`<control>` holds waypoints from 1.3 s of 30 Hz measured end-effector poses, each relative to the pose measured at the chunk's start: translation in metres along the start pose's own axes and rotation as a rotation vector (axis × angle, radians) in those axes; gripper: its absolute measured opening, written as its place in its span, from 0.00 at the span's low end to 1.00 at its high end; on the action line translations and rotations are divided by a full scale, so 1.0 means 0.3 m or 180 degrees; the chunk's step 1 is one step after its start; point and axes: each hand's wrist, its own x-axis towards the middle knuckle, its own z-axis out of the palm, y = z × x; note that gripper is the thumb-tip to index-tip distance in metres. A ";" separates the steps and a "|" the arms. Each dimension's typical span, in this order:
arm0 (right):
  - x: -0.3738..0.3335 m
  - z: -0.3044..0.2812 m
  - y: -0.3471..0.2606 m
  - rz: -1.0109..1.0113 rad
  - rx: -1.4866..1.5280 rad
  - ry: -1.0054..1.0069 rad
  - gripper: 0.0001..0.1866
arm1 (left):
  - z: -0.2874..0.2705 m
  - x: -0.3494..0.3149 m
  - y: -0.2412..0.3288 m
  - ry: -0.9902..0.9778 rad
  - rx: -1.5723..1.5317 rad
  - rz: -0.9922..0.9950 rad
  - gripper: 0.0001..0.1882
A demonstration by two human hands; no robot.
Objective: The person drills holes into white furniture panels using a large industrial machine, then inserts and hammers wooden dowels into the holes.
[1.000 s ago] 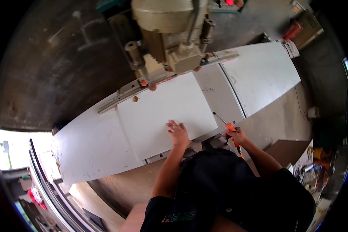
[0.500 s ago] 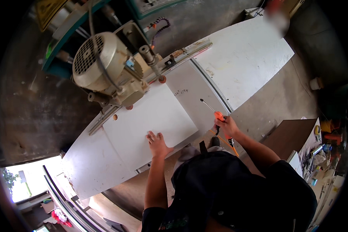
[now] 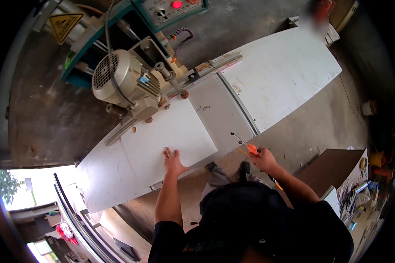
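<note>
My left hand (image 3: 174, 163) lies with spread fingers on a white panel (image 3: 175, 127), close to its near edge. In my right hand (image 3: 265, 161) is an orange air blow gun (image 3: 253, 149), held by its handle off the near edge of the worktable. Its thin metal nozzle points up and left, over the bare grey part of the table (image 3: 221, 105). An orange hose hangs below the right hand. A round hole (image 3: 134, 129) shows near the panel's far left edge.
A drilling machine with a large ribbed motor (image 3: 112, 76) overhangs the table's far side, beside a metal fence (image 3: 228, 61). Its control panel (image 3: 173, 11) has a red light. A brown board (image 3: 324, 168) and a cluttered bench (image 3: 360, 197) stand to the right.
The blow gun has come nearer to me and its nozzle is tilted lower. My left hand stays on the panel. The whole view has shifted and turned slightly.
</note>
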 end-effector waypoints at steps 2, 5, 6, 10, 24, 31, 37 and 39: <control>-0.017 -0.001 0.004 -0.0114 0.0046 0.0031 0.20 | -0.014 -0.010 -0.001 -0.0006 -0.0033 -0.0021 0.58; -0.044 -0.014 0.005 0.0047 0.0028 -0.0048 0.20 | -0.026 -0.026 -0.004 -0.0008 -0.0128 -0.0022 0.58; -0.054 -0.019 -0.002 0.0153 0.0005 -0.0091 0.21 | -0.026 -0.027 -0.005 -0.0013 -0.0169 -0.0010 0.58; -0.107 -0.002 -0.035 0.0253 -0.0128 -0.0184 0.21 | -0.014 -0.022 -0.017 0.0026 -0.0185 0.0032 0.58; -0.186 0.229 -0.194 0.0397 -0.0484 -0.1980 0.11 | 0.393 -0.145 -0.577 0.1578 -0.2270 -0.1793 0.42; 0.202 0.541 -0.580 -0.0030 -0.0106 -0.1209 0.17 | 0.431 -0.314 -0.324 0.2109 -0.2394 -0.1824 0.38; 0.280 0.605 -0.716 -0.0326 -0.0578 -0.1393 0.18 | 0.434 -0.467 -0.072 0.2066 -0.2242 -0.0870 0.42; 0.308 0.535 -0.686 -0.0228 -0.0449 -0.1335 0.17 | 0.385 -0.438 -0.047 0.1837 -0.2015 -0.0111 0.43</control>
